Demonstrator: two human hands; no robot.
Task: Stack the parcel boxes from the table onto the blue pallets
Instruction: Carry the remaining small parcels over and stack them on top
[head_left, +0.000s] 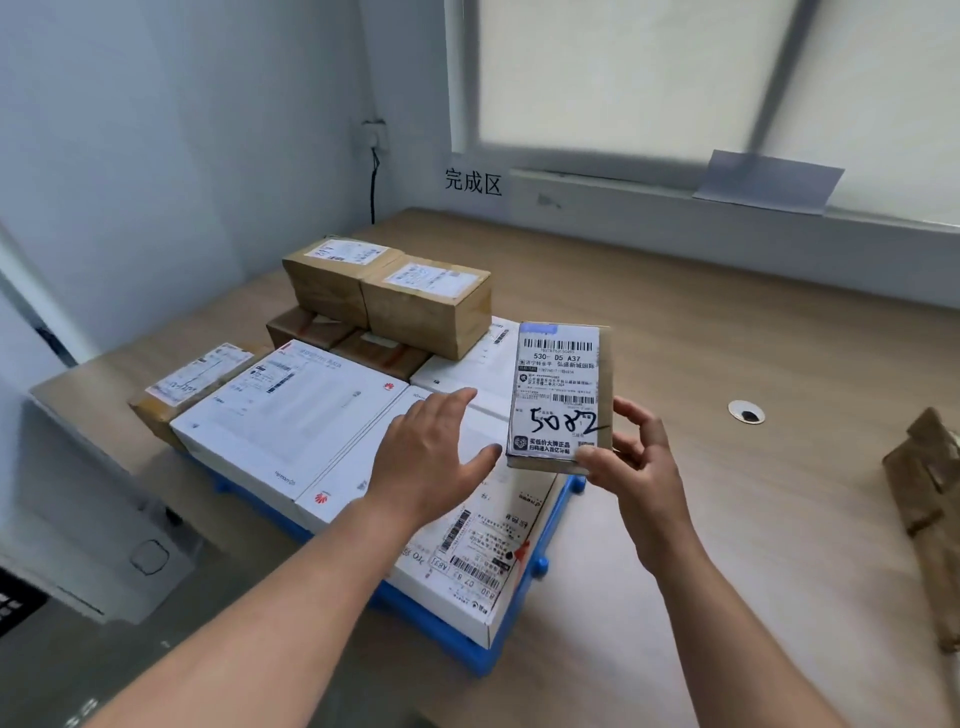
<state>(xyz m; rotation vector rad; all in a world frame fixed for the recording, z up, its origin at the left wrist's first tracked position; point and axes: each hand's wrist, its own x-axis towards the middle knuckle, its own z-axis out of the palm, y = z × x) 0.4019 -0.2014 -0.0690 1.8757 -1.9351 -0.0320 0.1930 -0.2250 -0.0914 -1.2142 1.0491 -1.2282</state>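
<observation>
Wide bare table (727, 322) right of the blue pallet (541, 564), broken only by a round hole (746, 412) and brown cardboard (930, 499) at the far right edge. Open air over the flat white boxes (291, 410), partly taken by the left hand (431, 457) and the parcel (561, 395) in the right hand (639, 467). Blocked at the back by stacked brown boxes (415, 306).

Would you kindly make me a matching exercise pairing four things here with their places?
Things
1. small brown cardboard parcel marked 5082
2. blue plastic pallet
3. large flat white box with red logo
4. round white cable hole

Places
A. under the white boxes
B. in the tabletop, right of the pallet
C. held by the right hand
D. on the pallet, left of the left hand

Pairs: 1-C, 2-A, 3-D, 4-B
</observation>
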